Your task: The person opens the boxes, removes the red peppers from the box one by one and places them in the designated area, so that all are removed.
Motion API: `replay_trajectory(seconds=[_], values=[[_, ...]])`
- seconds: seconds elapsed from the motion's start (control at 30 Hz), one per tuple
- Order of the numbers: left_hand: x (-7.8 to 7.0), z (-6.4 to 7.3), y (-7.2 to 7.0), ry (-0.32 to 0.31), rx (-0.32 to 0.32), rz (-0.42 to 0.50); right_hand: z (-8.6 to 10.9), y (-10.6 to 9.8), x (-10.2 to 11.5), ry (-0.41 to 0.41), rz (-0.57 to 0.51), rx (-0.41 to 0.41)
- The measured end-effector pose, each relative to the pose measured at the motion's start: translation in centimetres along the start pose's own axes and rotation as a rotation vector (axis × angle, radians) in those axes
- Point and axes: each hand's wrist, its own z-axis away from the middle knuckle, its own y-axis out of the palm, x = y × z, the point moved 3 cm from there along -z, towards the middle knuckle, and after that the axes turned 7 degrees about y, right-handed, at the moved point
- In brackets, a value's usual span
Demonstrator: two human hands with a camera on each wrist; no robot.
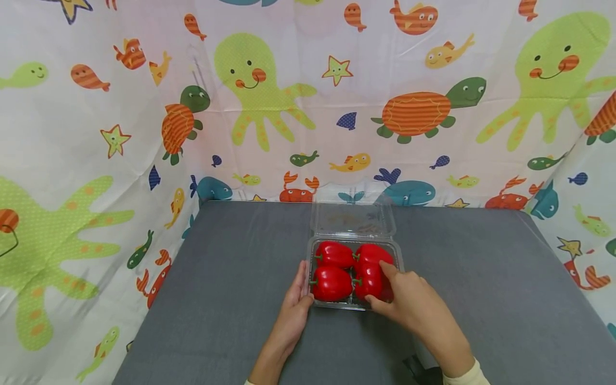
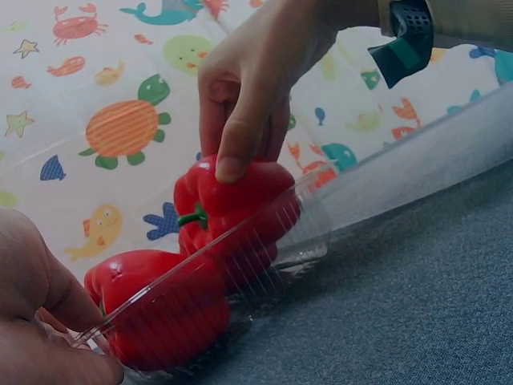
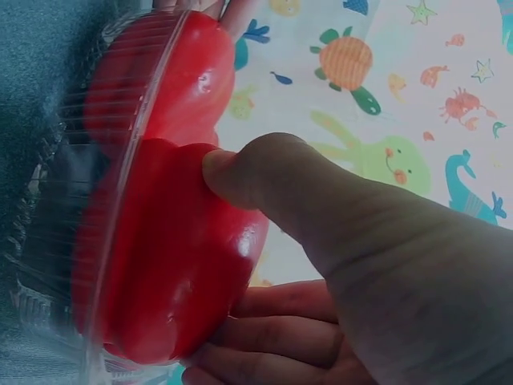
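Note:
A clear plastic clamshell container sits on the table with several red bell peppers in its base. My left hand holds its left side, thumb and fingers pinching the rim in the left wrist view. With thumb and fingers my right hand grips the front right bell pepper, whose green stem points left. Beside it lie the front left bell pepper, the back left bell pepper and the back right bell pepper. In the right wrist view the thumb presses the gripped pepper's side, close over the container wall.
The container's clear lid stands folded open toward the back. Grey cloth covers the table. A curtain printed with sea animals hangs behind and along both sides. A dark strap goes round the right wrist.

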Motion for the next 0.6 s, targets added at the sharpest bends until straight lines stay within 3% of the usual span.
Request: replay_trajectory(seconds=[0.6], values=[[0.2, 0.0, 0.0, -0.006, -0.009, -0.006, 0.7, -1.2, 0.4, -0.084, -0.023, -0.12]])
